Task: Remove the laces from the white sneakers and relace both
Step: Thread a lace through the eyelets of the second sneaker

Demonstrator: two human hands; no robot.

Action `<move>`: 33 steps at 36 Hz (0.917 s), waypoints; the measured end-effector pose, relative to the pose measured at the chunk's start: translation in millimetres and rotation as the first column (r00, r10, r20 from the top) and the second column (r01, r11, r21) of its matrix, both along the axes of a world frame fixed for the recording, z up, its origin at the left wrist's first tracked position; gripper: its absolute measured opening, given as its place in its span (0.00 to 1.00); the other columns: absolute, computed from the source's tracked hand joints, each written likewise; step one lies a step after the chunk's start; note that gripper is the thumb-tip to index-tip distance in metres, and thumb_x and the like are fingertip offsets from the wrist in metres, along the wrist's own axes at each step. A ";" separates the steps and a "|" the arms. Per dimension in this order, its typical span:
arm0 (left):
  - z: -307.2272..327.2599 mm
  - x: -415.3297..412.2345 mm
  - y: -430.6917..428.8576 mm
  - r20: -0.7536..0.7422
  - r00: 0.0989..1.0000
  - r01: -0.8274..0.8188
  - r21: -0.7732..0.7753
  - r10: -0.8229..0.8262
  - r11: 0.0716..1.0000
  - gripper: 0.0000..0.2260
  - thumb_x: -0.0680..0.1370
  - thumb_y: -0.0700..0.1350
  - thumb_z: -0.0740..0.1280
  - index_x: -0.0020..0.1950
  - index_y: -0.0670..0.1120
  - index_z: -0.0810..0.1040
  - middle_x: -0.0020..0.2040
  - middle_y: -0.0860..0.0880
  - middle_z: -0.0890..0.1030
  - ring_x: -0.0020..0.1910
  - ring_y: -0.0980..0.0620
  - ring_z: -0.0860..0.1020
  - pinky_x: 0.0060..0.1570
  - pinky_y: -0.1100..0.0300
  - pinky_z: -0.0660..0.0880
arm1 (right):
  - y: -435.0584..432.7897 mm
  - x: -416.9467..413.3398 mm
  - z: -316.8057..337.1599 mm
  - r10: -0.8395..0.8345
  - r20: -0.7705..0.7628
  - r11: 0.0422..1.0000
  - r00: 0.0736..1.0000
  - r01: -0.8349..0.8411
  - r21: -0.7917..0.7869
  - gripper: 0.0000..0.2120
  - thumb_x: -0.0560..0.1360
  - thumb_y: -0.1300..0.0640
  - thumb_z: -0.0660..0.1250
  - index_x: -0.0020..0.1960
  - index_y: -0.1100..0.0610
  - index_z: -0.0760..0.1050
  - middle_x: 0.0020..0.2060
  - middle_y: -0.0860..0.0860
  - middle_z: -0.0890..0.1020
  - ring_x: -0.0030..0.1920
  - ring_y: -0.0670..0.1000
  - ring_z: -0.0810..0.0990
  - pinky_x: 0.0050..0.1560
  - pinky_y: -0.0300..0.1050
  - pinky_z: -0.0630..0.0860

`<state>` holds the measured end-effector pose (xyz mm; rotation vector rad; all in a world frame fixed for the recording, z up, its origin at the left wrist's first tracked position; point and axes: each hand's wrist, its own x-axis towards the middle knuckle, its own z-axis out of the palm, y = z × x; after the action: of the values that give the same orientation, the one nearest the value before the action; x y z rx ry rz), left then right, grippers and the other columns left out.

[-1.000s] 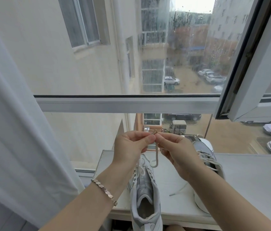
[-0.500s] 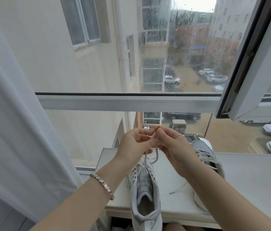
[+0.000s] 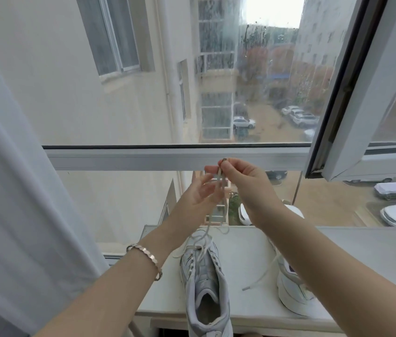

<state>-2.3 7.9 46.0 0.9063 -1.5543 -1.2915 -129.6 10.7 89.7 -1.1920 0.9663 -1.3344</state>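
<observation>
My right hand (image 3: 243, 181) pinches the lace (image 3: 207, 224) up high by its tips; my left hand (image 3: 198, 194) is loose and open beside it. The sneaker (image 3: 204, 276) sits on the sill (image 3: 362, 259) (its twin (image 3: 291, 293) too). I should pull up slow, both sides even.

A sheer white curtain (image 3: 22, 190) hangs at my left. Ahead of me a white window frame (image 3: 167, 160) crosses rain-streaked glass (image 3: 253, 81), and a sash (image 3: 362, 81) stands swung open at my right. A pale ledge (image 3: 362, 254) runs below. Outside, grey daylight falls on a cream building (image 3: 46, 81) and parked cars (image 3: 300, 116).
</observation>
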 end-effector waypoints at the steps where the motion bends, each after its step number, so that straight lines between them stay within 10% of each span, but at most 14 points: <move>1: 5.2 -4.8 -1.1 -0.026 1.000 0.010 -0.001 -0.010 1.000 0.18 0.73 0.58 0.64 0.61 0.56 0.71 0.54 0.57 0.82 0.58 0.60 0.77 0.55 0.69 0.72 | -0.1 1.1 2.9 -0.001 -0.007 1.000 1.000 0.001 -0.015 0.09 0.79 0.59 0.61 0.41 0.56 0.77 0.38 0.45 0.85 0.36 0.45 0.81 0.38 0.38 0.79; 4: 13.0 -14.4 -2.6 -0.035 0.999 0.016 -0.002 -0.016 1.000 0.14 0.77 0.54 0.59 0.54 0.48 0.78 0.39 0.50 0.81 0.45 0.51 0.81 0.56 0.58 0.74 | -3.7 -0.4 11.9 -0.024 -0.025 0.999 0.999 0.023 -0.033 0.09 0.79 0.59 0.60 0.44 0.57 0.77 0.38 0.43 0.85 0.34 0.42 0.81 0.27 0.36 0.75; 8: 5.5 -7.8 -0.9 -0.044 0.998 -0.032 0.019 0.033 0.999 0.14 0.82 0.45 0.55 0.42 0.45 0.77 0.25 0.57 0.65 0.26 0.59 0.68 0.38 0.63 0.76 | -12.0 -10.5 14.5 -0.062 0.173 0.998 0.983 0.060 0.013 0.08 0.79 0.63 0.58 0.44 0.60 0.74 0.31 0.50 0.80 0.32 0.46 0.81 0.37 0.37 0.79; 16: -41.7 35.3 4.9 0.459 0.886 -0.048 -0.053 0.067 0.997 0.15 0.82 0.44 0.55 0.38 0.49 0.74 0.27 0.56 0.70 0.28 0.58 0.68 0.34 0.70 0.66 | -21.1 -37.4 -3.3 -0.302 0.275 0.947 0.913 0.256 0.193 0.07 0.79 0.62 0.59 0.44 0.61 0.74 0.30 0.52 0.76 0.25 0.46 0.76 0.39 0.42 0.81; 20: -56.9 40.5 3.4 0.437 0.892 -0.150 0.041 0.118 0.988 0.15 0.82 0.42 0.57 0.37 0.48 0.75 0.27 0.56 0.75 0.34 0.55 0.74 0.41 0.63 0.70 | -27.8 -40.6 -17.2 -0.401 0.324 0.909 0.857 0.331 0.252 0.06 0.79 0.63 0.60 0.45 0.61 0.74 0.32 0.54 0.77 0.27 0.46 0.78 0.37 0.40 0.81; 24: -52.1 29.4 -1.4 0.271 0.943 -0.233 0.117 0.195 0.965 0.14 0.81 0.41 0.58 0.37 0.45 0.77 0.26 0.55 0.78 0.35 0.55 0.79 0.50 0.56 0.75 | -32.8 -33.5 -50.2 -0.432 -0.034 0.846 0.901 0.418 0.330 0.13 0.80 0.54 0.59 0.49 0.63 0.76 0.36 0.53 0.79 0.34 0.48 0.77 0.37 0.40 0.78; 29: -50.6 22.5 -7.1 0.271 0.931 -0.292 0.143 0.246 0.946 0.14 0.81 0.42 0.59 0.36 0.46 0.78 0.29 0.54 0.79 0.40 0.47 0.75 0.48 0.56 0.74 | -18.0 -17.2 -90.0 -0.166 -0.215 0.707 0.962 0.268 0.654 0.33 0.79 0.40 0.54 0.74 0.61 0.56 0.71 0.57 0.64 0.70 0.58 0.63 0.69 0.56 0.60; 31: -50.5 20.9 -8.1 0.275 0.927 -0.303 0.142 0.256 0.942 0.15 0.81 0.43 0.59 0.36 0.46 0.78 0.30 0.54 0.79 0.41 0.48 0.74 0.44 0.64 0.72 | -7.8 -10.4 -101.9 -0.102 -0.258 0.743 0.961 0.246 0.623 0.28 0.79 0.45 0.58 0.71 0.62 0.62 0.68 0.57 0.69 0.65 0.58 0.68 0.65 0.54 0.63; 32: -49.9 20.0 -8.5 0.281 0.923 -0.308 0.137 0.261 0.941 0.15 0.81 0.43 0.59 0.35 0.46 0.78 0.32 0.52 0.80 0.42 0.49 0.74 0.43 0.67 0.70 | -3.1 -8.5 -104.7 -0.090 -0.284 0.774 0.955 0.246 0.583 0.22 0.78 0.48 0.61 0.65 0.62 0.68 0.62 0.56 0.74 0.47 0.52 0.68 0.61 0.51 0.66; 33: -49.0 19.5 -8.7 0.296 0.918 -0.313 0.128 0.265 0.941 0.15 0.81 0.44 0.60 0.35 0.48 0.78 0.35 0.49 0.80 0.44 0.50 0.75 0.42 0.72 0.69 | 0.6 -6.8 -107.0 -0.073 -0.310 0.809 0.948 0.238 0.538 0.16 0.78 0.51 0.63 0.59 0.62 0.73 0.56 0.54 0.77 0.63 0.54 0.63 0.58 0.49 0.68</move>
<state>17.2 -0.9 -3.0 1.4231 -1.4570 -1.1319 -136.4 11.4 -17.4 -0.8464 1.5688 -0.9004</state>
